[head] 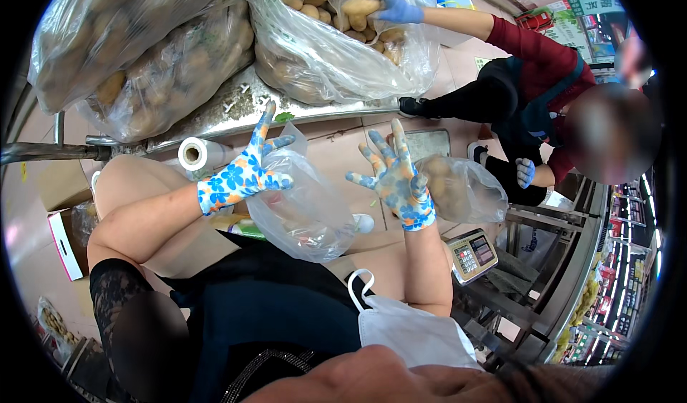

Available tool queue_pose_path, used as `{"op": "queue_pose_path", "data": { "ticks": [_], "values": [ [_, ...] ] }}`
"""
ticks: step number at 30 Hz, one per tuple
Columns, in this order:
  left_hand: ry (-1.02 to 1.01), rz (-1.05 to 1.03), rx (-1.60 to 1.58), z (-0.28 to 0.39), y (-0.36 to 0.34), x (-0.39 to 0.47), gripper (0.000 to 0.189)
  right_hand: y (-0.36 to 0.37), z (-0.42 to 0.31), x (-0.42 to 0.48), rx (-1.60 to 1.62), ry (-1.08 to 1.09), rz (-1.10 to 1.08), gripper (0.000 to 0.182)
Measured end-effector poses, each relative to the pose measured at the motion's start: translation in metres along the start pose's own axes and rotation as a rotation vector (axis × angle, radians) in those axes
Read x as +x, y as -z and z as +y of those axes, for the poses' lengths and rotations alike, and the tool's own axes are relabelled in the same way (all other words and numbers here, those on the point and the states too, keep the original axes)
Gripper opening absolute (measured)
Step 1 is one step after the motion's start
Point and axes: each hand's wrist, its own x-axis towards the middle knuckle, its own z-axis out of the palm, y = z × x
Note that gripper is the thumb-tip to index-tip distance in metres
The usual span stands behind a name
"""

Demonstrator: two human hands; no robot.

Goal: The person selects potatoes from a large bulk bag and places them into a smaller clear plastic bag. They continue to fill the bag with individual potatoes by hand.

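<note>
My left hand (247,169), in a blue-and-orange flowered glove, has its fingers spread beside a thin clear plastic bag (306,204) that lies over my lap. The thumb and lower fingers overlap the bag's edge; no firm grip shows. My right hand (397,177), in a matching glove, is raised with spread fingers and holds nothing. Just right of it, a clear bag of potatoes (456,188) rests on the floor. A roll of plastic bags (196,154) stands left of my left hand. Large plastic sacks of potatoes (322,65) lie on a metal platform (225,113) ahead.
A co-worker (536,81) crouches at the right, one gloved hand on a potato (359,8) over the open sack. A digital scale (472,256) stands near my right knee. Cardboard boxes (64,185) are at the left; metal shelving frames (563,258) at the right.
</note>
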Motion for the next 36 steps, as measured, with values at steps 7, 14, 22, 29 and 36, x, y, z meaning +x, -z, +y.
{"op": "queue_pose_path", "data": {
  "ticks": [7, 14, 22, 29, 36],
  "values": [
    [-0.028, -0.001, -0.016, -0.003, 0.004, -0.003, 0.124, -0.004, 0.001, 0.002, -0.005, 0.000, 0.007, 0.121],
    [-0.082, -0.025, 0.021, -0.003, 0.002, -0.004, 0.125, -0.010, 0.004, 0.001, -0.094, -0.014, -0.012, 0.119],
    [-0.094, 0.019, 0.071, 0.000, -0.005, -0.004, 0.131, -0.013, 0.009, -0.002, -0.083, -0.028, -0.012, 0.120],
    [-0.050, 0.022, 0.033, 0.003, -0.009, -0.005, 0.130, -0.012, 0.006, -0.006, -0.050, 0.004, 0.004, 0.120],
    [-0.090, 0.050, 0.041, 0.000, -0.007, -0.010, 0.128, -0.011, 0.005, -0.009, -0.066, 0.029, 0.029, 0.119]
  ]
}}
